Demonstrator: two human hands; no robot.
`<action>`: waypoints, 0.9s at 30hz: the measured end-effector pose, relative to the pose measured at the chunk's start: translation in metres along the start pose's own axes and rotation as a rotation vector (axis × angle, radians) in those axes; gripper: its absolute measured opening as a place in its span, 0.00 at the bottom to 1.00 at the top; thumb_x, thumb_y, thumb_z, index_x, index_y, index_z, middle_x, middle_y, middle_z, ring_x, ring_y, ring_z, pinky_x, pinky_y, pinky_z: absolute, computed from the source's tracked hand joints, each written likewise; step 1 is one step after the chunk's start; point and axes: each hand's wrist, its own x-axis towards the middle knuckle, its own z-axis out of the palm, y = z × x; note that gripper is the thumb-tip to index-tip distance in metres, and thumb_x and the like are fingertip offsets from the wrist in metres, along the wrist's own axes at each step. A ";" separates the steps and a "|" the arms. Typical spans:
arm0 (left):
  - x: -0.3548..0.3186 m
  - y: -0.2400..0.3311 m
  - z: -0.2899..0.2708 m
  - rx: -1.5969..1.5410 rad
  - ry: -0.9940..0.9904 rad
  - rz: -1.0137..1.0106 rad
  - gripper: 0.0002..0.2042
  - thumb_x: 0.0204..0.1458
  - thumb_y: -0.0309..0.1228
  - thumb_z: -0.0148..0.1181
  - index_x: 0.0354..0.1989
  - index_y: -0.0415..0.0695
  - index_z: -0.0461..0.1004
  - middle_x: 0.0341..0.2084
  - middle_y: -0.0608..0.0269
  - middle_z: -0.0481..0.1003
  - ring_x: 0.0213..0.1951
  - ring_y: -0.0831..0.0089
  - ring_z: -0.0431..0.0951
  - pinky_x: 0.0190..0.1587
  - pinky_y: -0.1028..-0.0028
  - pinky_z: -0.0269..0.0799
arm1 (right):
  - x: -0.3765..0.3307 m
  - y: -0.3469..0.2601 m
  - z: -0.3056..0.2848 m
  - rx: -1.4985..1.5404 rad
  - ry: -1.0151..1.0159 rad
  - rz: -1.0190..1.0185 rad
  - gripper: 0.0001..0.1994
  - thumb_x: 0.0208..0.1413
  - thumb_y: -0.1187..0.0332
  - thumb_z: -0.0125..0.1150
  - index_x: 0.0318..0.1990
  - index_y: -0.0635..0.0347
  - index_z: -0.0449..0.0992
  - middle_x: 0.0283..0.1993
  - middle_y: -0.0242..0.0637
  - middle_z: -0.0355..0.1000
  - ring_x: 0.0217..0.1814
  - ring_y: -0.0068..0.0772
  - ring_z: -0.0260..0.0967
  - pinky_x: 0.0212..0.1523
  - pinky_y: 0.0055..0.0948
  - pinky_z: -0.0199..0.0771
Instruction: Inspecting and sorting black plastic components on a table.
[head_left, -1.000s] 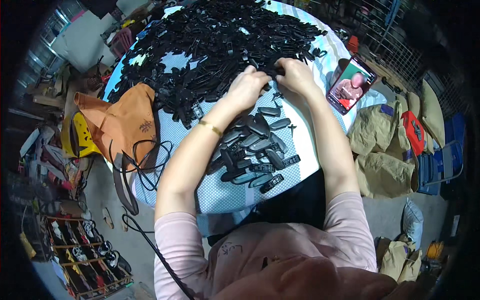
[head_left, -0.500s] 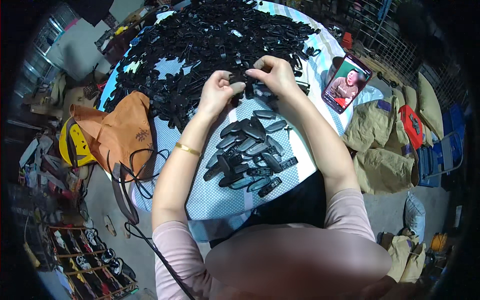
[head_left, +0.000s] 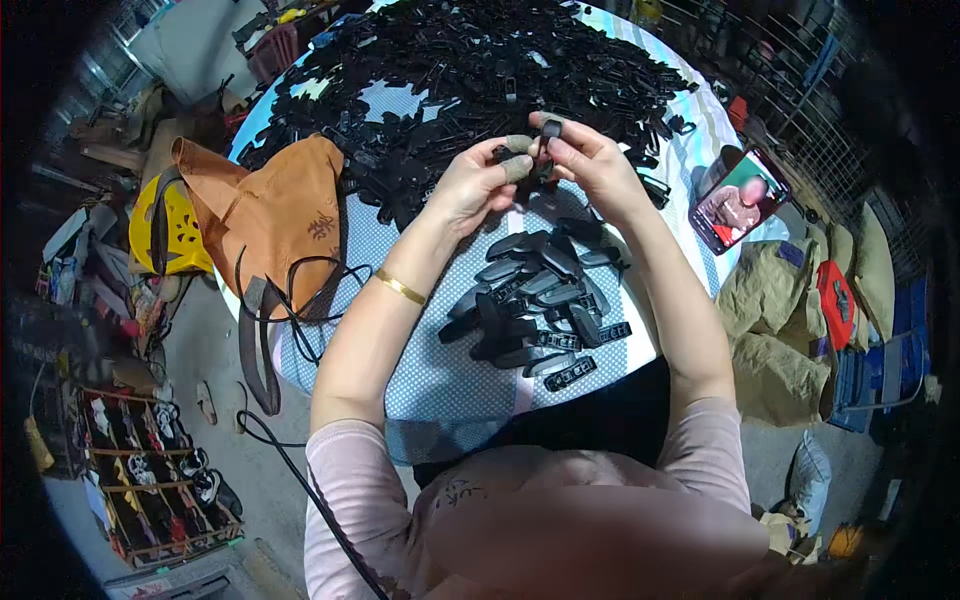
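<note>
Above the table, my right hand (head_left: 600, 175) pinches a small black plastic part (head_left: 551, 130) between thumb and fingers. Close beside it, my left hand (head_left: 478, 185) has thumb and index finger bent together, with pale covers on the fingertips; what they grip is lost against dark pieces. Below both hands lies a small heap of elongated black plastic parts (head_left: 545, 285) on the patterned tablecloth (head_left: 430, 350). Farther back spreads a large pile of loose black parts (head_left: 430, 60).
A phone (head_left: 740, 200) leans at the table's right side, showing a video. At the left edge sit an orange-brown cloth bag (head_left: 270, 210) and a black cable (head_left: 300, 290). Brown paper sacks (head_left: 780, 370) stand right of the table; a shoe rack (head_left: 150, 470) stands at lower left.
Both hands have lifted slightly and come closer together, with a black part now showing in my right fingers. The whole view has shifted, moving the table rightward in the picture.
</note>
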 end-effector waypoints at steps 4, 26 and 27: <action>0.001 0.009 0.000 -0.209 -0.062 0.036 0.16 0.50 0.20 0.52 0.48 0.35 0.65 0.34 0.58 0.74 0.29 0.75 0.76 0.33 0.80 0.76 | 0.000 0.002 0.001 -0.128 0.028 -0.080 0.21 0.55 0.71 0.52 0.57 0.60 0.61 0.41 0.32 0.71 0.39 0.18 0.68 0.38 0.20 0.70; 0.002 0.002 -0.004 0.463 0.131 0.400 0.13 0.45 0.25 0.61 0.42 0.38 0.74 0.31 0.69 0.75 0.31 0.82 0.71 0.36 0.82 0.68 | 0.000 0.000 0.000 0.079 0.139 0.176 0.11 0.50 0.70 0.60 0.39 0.66 0.74 0.32 0.35 0.73 0.29 0.23 0.71 0.31 0.18 0.74; -0.001 0.005 -0.002 0.430 0.118 0.350 0.13 0.45 0.25 0.62 0.41 0.38 0.75 0.32 0.69 0.76 0.32 0.83 0.71 0.38 0.82 0.67 | 0.000 0.000 -0.001 0.115 0.125 0.209 0.10 0.50 0.70 0.60 0.39 0.66 0.74 0.31 0.34 0.73 0.29 0.23 0.71 0.30 0.18 0.74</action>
